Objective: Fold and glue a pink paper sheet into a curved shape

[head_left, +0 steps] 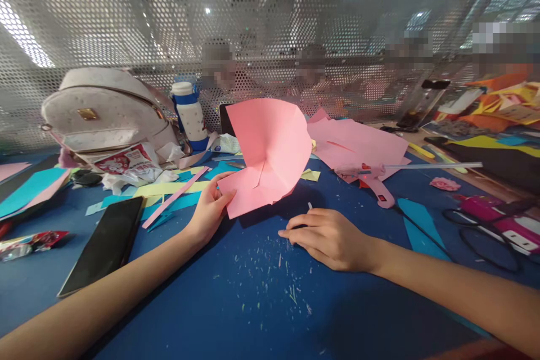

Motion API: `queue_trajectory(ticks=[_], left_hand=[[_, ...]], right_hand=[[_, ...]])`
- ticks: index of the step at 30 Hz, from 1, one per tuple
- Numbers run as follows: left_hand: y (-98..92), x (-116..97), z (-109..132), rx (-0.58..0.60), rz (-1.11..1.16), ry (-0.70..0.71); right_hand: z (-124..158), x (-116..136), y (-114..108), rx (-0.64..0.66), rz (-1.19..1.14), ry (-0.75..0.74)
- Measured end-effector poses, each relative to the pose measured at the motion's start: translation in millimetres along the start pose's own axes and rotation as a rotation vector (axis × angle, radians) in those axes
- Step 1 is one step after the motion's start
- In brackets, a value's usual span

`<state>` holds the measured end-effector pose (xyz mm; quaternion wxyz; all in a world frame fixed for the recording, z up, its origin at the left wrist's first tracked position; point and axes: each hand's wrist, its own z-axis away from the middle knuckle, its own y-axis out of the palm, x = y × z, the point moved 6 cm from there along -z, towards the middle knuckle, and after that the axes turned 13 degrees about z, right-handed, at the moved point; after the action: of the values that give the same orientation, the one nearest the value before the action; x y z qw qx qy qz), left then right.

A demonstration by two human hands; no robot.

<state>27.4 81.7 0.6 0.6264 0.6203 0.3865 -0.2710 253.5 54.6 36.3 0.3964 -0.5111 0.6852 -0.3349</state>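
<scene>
A curved sheet of pink paper (274, 140) with a slit and a crease stands up from the blue table. My left hand (213, 202) pinches its lower left corner between thumb and fingers. To the right of the paper, my right hand (327, 236) rests low over the table, its fingers bent and close together. A small white tip (310, 205) sticks out behind those fingers; the rest of that thing is hidden. Right of the paper lies a pink hot glue gun (373, 180) with a long clear glue stick in its back.
A black phone (103, 244), coloured paper strips (177, 191) and a pale backpack (105, 112) are on the left. A bottle (188, 115) stands behind. More pink sheets (358, 143), a pink power strip (502, 222) and cables lie right. Scraps dot the table.
</scene>
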Motion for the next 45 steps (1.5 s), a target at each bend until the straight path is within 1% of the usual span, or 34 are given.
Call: queue_trajectory(ticks=[2, 6, 8, 10, 13, 15, 18, 21, 23, 25, 28, 30, 35, 40, 43, 45], left_hand=[[-0.2, 0, 0, -0.001, 0.002, 0.001], [0.7, 0, 0, -0.003, 0.003, -0.001], [1.0, 0, 1, -0.004, 0.005, 0.0], [1.0, 0, 1, -0.004, 0.008, 0.001], [0.4, 0, 1, 0.0, 0.009, 0.002], [0.0, 0, 1, 0.002, 0.009, 0.004], [-0.1, 0, 0, 0.005, 0.004, 0.007], [0.0, 0, 0, 0.003, -0.001, 0.009], [-0.2, 0, 0, -0.002, -0.005, 0.011], [-0.8, 0, 0, -0.007, -0.012, 0.012], [-1.8, 1, 0, -0.013, -0.025, 0.011], [-2.2, 1, 0, -0.016, -0.029, 0.011], [-1.6, 1, 0, -0.019, -0.031, 0.01], [-1.7, 1, 0, -0.02, -0.033, 0.009], [-2.3, 1, 1, -0.014, -0.039, 0.01], [-2.8, 2, 1, -0.01, -0.043, 0.013]], right_hand=[[0, 0, -1, -0.012, 0.012, 0.001], [1, 7, -1, -0.004, -0.048, -0.092], [0, 6, 1, 0.028, -0.032, -0.057], [-1, 2, 4, 0.046, 0.006, 0.014], [-1, -2, 3, 0.011, 0.038, 0.073], [-1, -1, 2, -0.006, 0.021, 0.058], [-2, 3, 5, 0.049, -0.011, -0.009], [-2, 1, 8, 0.092, 0.041, 0.034], [-3, -1, 7, 0.067, 0.062, 0.064], [-3, 1, 5, 0.044, 0.039, 0.021], [-3, 5, 5, 0.05, 0.0, -0.035], [-3, 4, 4, 0.036, -0.016, -0.008], [-3, 0, 1, -0.063, -0.032, 0.066], [-10, 0, 6, -0.007, -0.002, 0.109], [-15, 4, 6, 0.019, 0.058, 0.06], [-18, 6, 6, 0.04, 0.054, 0.048]])
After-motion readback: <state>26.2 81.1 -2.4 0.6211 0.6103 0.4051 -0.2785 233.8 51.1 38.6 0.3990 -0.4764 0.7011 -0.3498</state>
